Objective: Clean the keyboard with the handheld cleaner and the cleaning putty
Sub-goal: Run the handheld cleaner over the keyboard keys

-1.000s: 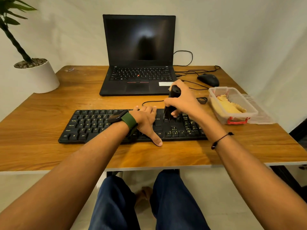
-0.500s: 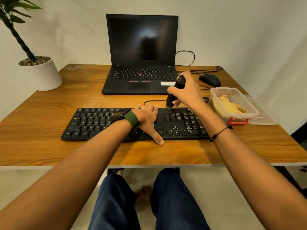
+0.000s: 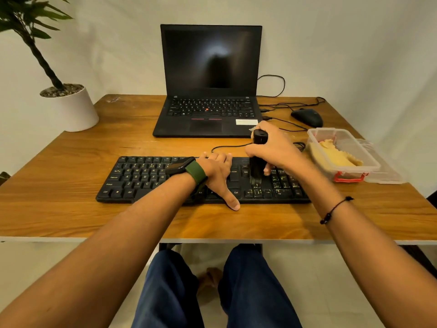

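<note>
Pulled back toward the near edge of the desk (image 3: 71, 216) since half a second ago: handheld cleaner (image 3: 257, 159), then tipped over the keyboard's far rim, now upright with bristles down on the keys just above the arrow cluster. Reads as another brushing stroke across the right-hand block, so the cleaner stage looks well under way and the putty stage not yet begun.

Long axis near vertical, brush end pointing down at the keys, butt end up toward the laptop (image 3: 208, 91). Right hand (image 3: 276, 150) wrapped around the barrel, fingers curled tight on it. Keyboard (image 3: 146, 178) lying lengthwise along the near edge, cable trailing off behind. Left hand (image 3: 218, 175) flat on its middle, fingers straight, thumb hooked over the front rim, holding it steady.

Cleaning putty (image 3: 335, 155) untouched in the clear box (image 3: 369, 162) near the right edge.
</note>
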